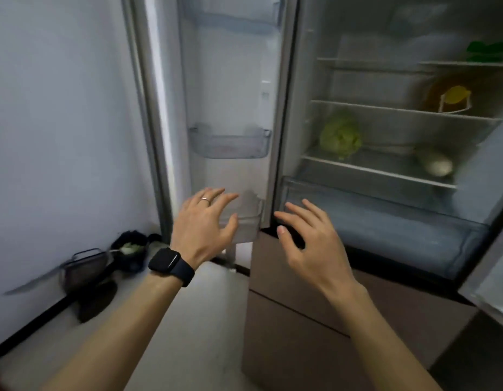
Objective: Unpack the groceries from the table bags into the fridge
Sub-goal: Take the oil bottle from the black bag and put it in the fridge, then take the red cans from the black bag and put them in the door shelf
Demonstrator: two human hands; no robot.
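**Fridge [371,88] open, nothing held**

The left hand [205,221] is spread wide by the door bin [248,225], empty. The right hand [309,241] is spread too, near the drawer [385,221]. A lettuce [340,135] sits on a shelf [371,168]. No bags show. Next, I think: fetch more food.

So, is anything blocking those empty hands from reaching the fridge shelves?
Nothing visible does. The fridge door stands open, and the left hand and right hand hover in front of the shelves.
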